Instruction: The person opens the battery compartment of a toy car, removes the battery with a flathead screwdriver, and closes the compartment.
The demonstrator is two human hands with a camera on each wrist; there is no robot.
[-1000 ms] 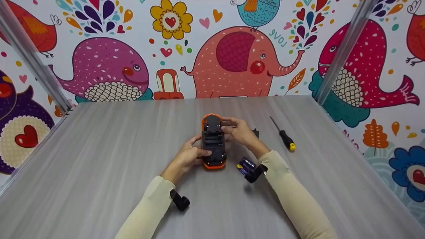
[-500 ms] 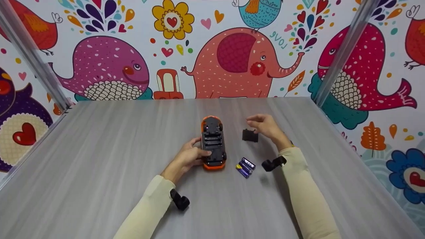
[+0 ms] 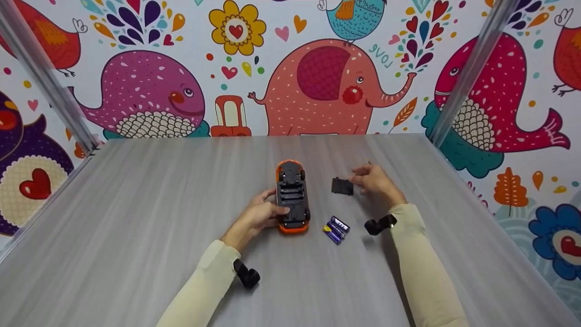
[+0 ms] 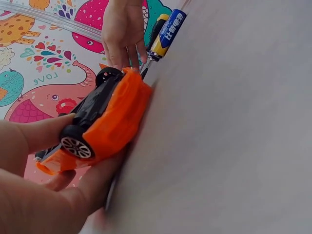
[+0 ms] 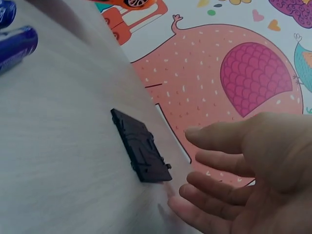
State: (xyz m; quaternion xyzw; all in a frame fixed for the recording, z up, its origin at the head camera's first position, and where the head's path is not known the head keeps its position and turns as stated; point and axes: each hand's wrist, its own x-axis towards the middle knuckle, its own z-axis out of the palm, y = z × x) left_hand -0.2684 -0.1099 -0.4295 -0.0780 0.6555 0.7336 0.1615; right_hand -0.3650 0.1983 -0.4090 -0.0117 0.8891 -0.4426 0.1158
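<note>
My left hand (image 3: 259,213) grips an orange toy car (image 3: 292,197) that is turned belly up, its black underside and uncovered battery slots showing in the head view. The thumb lies on the underside, and in the left wrist view the other fingers wrap beneath the orange body (image 4: 117,122). Over to the right, my right hand (image 3: 374,181) holds nothing, its fingers loosely extended. Its fingertips hover right by a black battery cover (image 3: 342,186), which lies flat on the table; the right wrist view shows a small gap between fingers and cover (image 5: 141,146).
Several blue batteries (image 3: 337,230) lie together right of the car, between the two hands. A screwdriver is mostly hidden behind the right hand; its yellow and black handle (image 4: 158,27) shows in the left wrist view. A patterned wall (image 3: 317,91) borders the table's back.
My right hand has left the car and moved right, then lowered beside the battery cover. The screwdriver is now covered by that hand. The left hand keeps holding the car.
</note>
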